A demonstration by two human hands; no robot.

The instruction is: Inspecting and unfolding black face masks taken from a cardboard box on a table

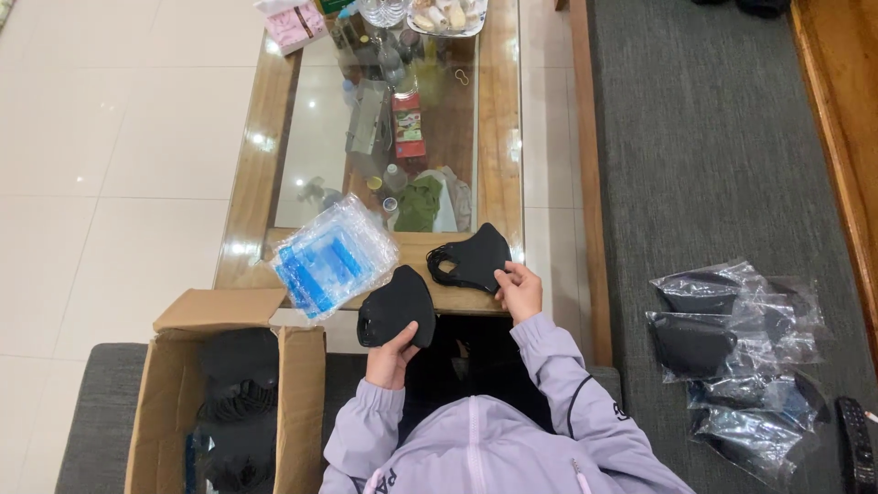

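Note:
My left hand (391, 355) holds a single black cloth face mask (396, 307) up over the near edge of the wooden coffee table (501, 137). My right hand (519, 290) rests its fingers on the edge of a small pile of black masks (469, 258) lying at the table's near right corner. A stack of clear plastic bags with blue print (333, 257) lies on the table just left of the held mask. Both arms are in lilac jacket sleeves.
An open cardboard box (174, 402) with several black masks stands at lower left. Bagged black masks (732, 357) lie on the grey cushion at right, with a black remote (856, 444) beside them. Bottles, a tissue pack and a dish crowd the table's far end.

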